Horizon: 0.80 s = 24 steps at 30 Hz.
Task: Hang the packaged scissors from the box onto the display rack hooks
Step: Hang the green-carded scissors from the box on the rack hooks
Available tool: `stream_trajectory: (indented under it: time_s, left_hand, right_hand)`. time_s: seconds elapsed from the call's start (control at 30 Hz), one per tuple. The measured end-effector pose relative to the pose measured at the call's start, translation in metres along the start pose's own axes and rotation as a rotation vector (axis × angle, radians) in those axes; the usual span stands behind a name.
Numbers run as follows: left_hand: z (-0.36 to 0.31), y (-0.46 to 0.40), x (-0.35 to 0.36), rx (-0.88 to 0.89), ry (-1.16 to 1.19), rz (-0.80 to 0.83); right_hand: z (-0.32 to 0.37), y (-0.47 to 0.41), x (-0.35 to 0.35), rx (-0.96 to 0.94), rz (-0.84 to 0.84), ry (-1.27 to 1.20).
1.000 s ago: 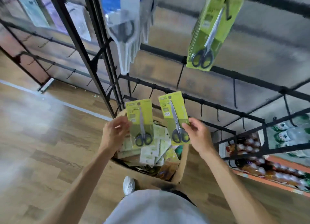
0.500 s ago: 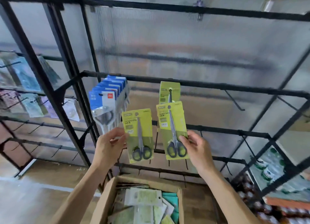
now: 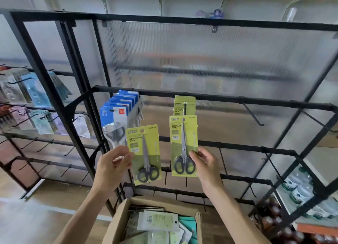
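Note:
My left hand (image 3: 111,168) pinches the left edge of a green scissors package (image 3: 144,154) and holds it upright before the black display rack (image 3: 201,97). My right hand (image 3: 206,166) grips a second, larger green scissors package (image 3: 183,145) by its lower right edge. Its top hole sits just below the tip of a hook (image 3: 185,107) where another green scissors package (image 3: 184,105) hangs. The open cardboard box (image 3: 118,218) stands below my hands with several more packages inside.
Blue-and-white packaged scissors (image 3: 117,119) fill the hook to the left. Bare hooks (image 3: 253,115) stick out on the right and on lower bars. Hanging packets (image 3: 36,92) line the left rack. Bottles (image 3: 296,189) stand on a shelf at the lower right.
My view rose from the box to the rack. Both hands lifted their packages up from the box toward the hook with the green package.

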<state>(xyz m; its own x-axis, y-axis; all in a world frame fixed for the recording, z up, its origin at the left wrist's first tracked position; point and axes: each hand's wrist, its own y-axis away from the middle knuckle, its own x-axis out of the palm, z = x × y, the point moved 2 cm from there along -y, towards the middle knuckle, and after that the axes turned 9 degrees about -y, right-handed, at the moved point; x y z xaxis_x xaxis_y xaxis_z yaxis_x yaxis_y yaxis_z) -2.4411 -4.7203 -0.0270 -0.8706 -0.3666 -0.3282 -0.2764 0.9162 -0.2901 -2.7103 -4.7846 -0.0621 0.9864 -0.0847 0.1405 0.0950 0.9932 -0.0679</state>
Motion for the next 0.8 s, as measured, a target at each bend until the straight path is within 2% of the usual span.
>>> stream_trajectory:
  time_s: [0.2, 0.57, 0.73, 0.8]
  left_hand:
    - [-0.001, 0.003, -0.004, 0.01, 0.011, -0.009]
    - [-0.015, -0.016, 0.016, 0.045, 0.025, 0.043]
    - [-0.007, -0.015, 0.017, 0.064, -0.03, 0.048]
    - [-0.002, -0.013, 0.017, 0.068, -0.039, 0.056]
  right_hand:
    - [-0.001, -0.011, 0.0, 0.054, -0.095, -0.045]
    - [-0.002, -0.11, 0.023, 0.118, -0.166, 0.117]
    - [-0.005, -0.102, 0.014, 0.059, -0.185, 0.259]
    - [-0.003, -0.086, 0.008, -0.079, -0.195, 0.397]
